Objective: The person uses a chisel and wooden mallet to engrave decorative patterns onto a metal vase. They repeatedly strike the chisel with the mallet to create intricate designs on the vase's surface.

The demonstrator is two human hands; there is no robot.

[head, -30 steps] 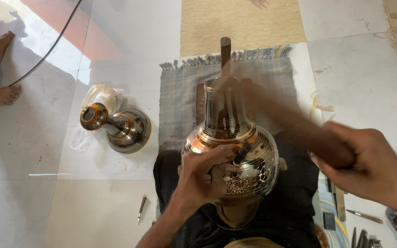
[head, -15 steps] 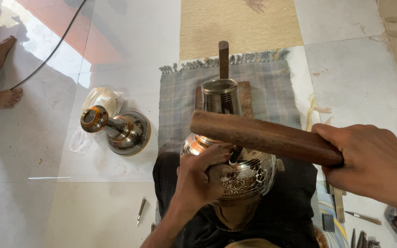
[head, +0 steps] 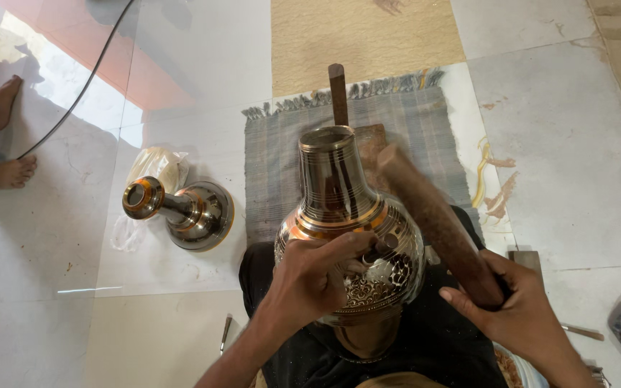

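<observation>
My left hand (head: 310, 280) presses on the vase (head: 350, 237) in my lap, grip closed on something small I cannot make out. My right hand (head: 519, 316) grips the wooden mallet (head: 436, 223), its long axis slanting up-left to the vase's neck.

Vase (head: 346, 230): polished metal vessel with a round, bulging body and a tall neck flaring to an open mouth; copper-coloured bands ring the shoulder, and fine engraved patterning covers the lower body. It leans away from the person, mouth toward the grey mat, its belly resting on dark cloth over the lap.

Wooden stick (head: 436, 223): thick, reddish-brown, roughly cylindrical; it slants from lower right up toward the vase's neck, its blurred upper end just beside the neck.
</observation>
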